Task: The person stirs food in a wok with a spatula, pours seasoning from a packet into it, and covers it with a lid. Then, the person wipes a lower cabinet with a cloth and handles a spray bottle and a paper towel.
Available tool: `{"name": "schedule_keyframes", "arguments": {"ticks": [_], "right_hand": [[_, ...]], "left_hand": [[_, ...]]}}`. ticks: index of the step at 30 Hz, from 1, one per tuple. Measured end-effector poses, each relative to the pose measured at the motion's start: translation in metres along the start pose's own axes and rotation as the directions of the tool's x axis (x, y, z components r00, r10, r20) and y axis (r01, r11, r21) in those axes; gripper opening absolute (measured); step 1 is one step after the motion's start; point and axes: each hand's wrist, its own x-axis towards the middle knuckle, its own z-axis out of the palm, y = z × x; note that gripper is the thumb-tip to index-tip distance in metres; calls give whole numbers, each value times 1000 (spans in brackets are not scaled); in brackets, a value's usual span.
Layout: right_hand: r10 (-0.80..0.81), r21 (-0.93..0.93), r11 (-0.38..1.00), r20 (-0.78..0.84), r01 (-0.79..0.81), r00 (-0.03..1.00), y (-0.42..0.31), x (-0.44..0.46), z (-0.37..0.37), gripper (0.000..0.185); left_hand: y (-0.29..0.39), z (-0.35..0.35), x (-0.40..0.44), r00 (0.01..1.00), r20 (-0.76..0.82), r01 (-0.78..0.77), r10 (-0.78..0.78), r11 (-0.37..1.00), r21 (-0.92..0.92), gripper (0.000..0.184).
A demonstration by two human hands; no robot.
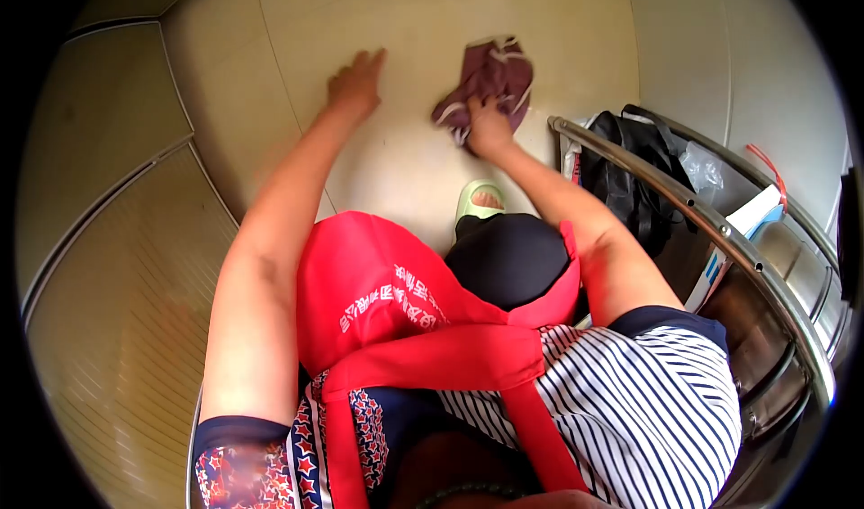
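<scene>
My right hand point(489, 126) presses a crumpled maroon cloth point(497, 75) with pale edging against the beige tiled floor point(414, 14). The cloth bunches up ahead of my fingers and partly under them. To the left, my left hand point(356, 86) is over the floor with its fingers spread and nothing in it. Its outline is slightly blurred, and I cannot tell if it touches the tile. A gap of bare floor separates this hand from the cloth.
A metal rack point(670, 185) stands at the right, with a black bag point(621, 162), a clear plastic bag point(702, 169) and papers in it. Ribbed panels point(117, 311) line the left side. My foot in a green slipper point(480, 198) is below the cloth. A grey wall point(684, 50) rises at the right.
</scene>
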Motion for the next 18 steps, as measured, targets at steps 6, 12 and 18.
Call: {"name": "schedule_keyframes", "arguments": {"ticks": [6,12,18], "right_hand": [[-310,299,897,-97,325,946,-8,-12,-3,31],[45,539,809,-454,234,890,3,-22,-132,37],[284,388,917,-469,-94,836,66,29,-100,69]], "left_hand": [[38,54,-22,939,51,-250,339,780,-573,72],[129,-47,-15,922,-20,33,387,-129,-991,60],[148,-32,13,941,-125,-236,315,345,-909,63]]}}
